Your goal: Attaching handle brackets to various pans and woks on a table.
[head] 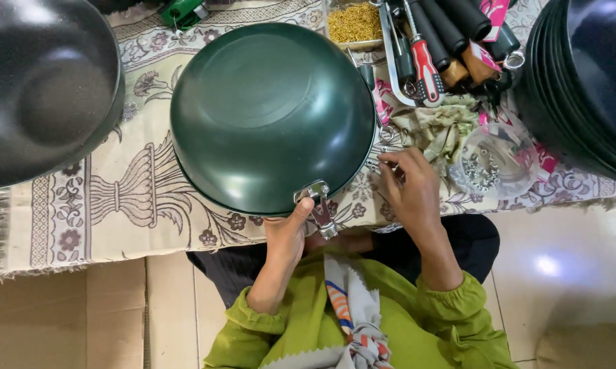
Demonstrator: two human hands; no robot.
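Step in hand: a metal bracket [316, 205] is being fitted to the rim of the upturned green pan [270, 113]; this is judged from the hand positions.
Pan: it lies bottom up on the patterned cloth [117, 198], at the centre of the view, its rim at 6 o'clock facing the person.
Bracket: it sits on the pan rim at 6 o'clock and projects toward the body.
Left hand [285, 236]: it is closed on the pan rim, thumb pressed just beside the bracket.
Right hand [407, 188]: the fingertips are pinched at small parts on the cloth at 3 o'clock of the pan; whether a part is held cannot be told.
Next move, judged: a fastener is to be carried from 3 o'clock to the bracket while the pan is held steady.
Hardware: a clear bag [496, 164] of metal parts lies just right of the right hand; a screwdriver [424, 65] and dark handles [458, 27] lie at 1 o'clock.
Edges: the cloth edge runs close below the pan rim.
Open room: a dark pan [42, 89] closes off 10 o'clock and stacked pans [588, 82] close off 2 o'clock; free cloth is left at 8 o'clock.
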